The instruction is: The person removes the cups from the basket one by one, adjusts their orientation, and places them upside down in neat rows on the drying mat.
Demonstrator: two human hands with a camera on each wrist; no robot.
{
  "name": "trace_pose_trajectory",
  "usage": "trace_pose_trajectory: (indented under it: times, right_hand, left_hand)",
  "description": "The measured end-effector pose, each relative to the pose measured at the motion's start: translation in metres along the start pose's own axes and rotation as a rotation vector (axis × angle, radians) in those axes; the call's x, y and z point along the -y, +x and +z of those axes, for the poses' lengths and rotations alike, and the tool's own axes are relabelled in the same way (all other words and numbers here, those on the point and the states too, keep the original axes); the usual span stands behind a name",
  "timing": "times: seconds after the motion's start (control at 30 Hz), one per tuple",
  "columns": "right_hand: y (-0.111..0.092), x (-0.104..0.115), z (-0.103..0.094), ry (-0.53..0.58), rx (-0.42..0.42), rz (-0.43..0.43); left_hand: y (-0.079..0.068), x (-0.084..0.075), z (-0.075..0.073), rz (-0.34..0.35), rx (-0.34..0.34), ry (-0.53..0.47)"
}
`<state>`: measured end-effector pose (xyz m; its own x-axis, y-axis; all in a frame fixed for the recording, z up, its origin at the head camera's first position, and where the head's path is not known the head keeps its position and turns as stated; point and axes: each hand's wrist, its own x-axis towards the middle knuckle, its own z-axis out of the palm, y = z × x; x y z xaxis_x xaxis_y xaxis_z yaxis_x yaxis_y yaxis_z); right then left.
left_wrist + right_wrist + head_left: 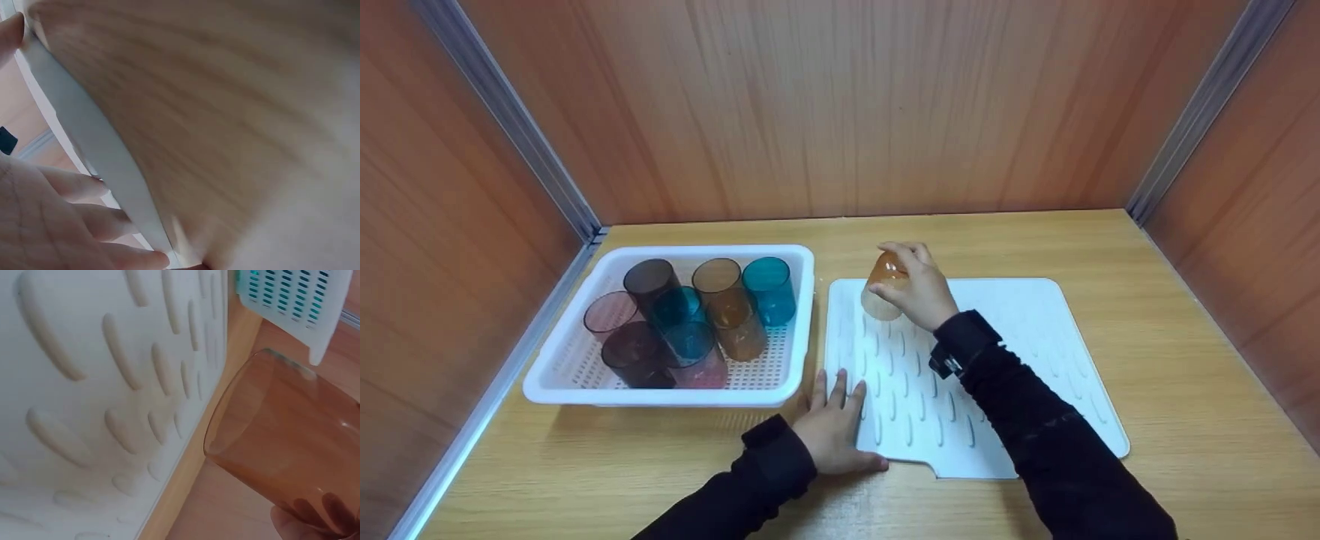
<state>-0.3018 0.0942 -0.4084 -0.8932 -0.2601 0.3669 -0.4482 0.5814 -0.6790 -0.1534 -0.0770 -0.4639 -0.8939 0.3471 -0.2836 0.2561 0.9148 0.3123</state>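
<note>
My right hand (922,291) grips an amber tumbler (883,306) by its base, with the mouth facing down. The tumbler is over the far left corner of a white ridged drainer mat (997,337). In the right wrist view, the tumbler's rim (225,410) points at the mat, and fingertips (306,523) show through its tinted side. Fingers spread and extended, my left hand (832,439) rests at the mat's near left edge. The left wrist view shows its fingers (107,222) along the mat's edge (107,140).
Left of the mat, a white plastic basket (660,400) holds several tumblers in teal, amber, dark brown and pink. One teal tumbler (772,296) stands at its back right. Wood-grain panels (885,112) enclose the table (1170,337) at the back and sides.
</note>
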Motion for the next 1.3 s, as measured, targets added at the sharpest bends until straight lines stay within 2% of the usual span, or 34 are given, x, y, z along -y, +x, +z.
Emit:
trace_pose_trajectory:
  times: [0.3, 0.57, 0.8, 1.07, 1.3]
  right_hand:
    - [0.010, 0.001, 0.020, -0.092, 0.052, -0.008]
    - [0.006, -0.002, 0.040, -0.224, 0.088, -0.035]
    - [0.006, -0.004, 0.043, -0.292, 0.080, -0.067]
    - [0.007, -0.005, 0.045, -0.322, 0.096, -0.060]
    - [0.008, -0.001, 0.043, -0.311, 0.147, -0.031]
  left_hand:
    - [-0.001, -0.003, 0.000, 0.025, -0.004, 0.014]
    - [-0.003, -0.004, 0.002, 0.015, -0.011, 0.021]
    - [-0.006, -0.004, 0.003, 0.052, -0.066, 0.042]
    - [-0.004, -0.003, 0.001, 0.038, -0.039, 0.036]
    - [-0.002, -0.001, 0.001, 0.035, -0.030, 0.034]
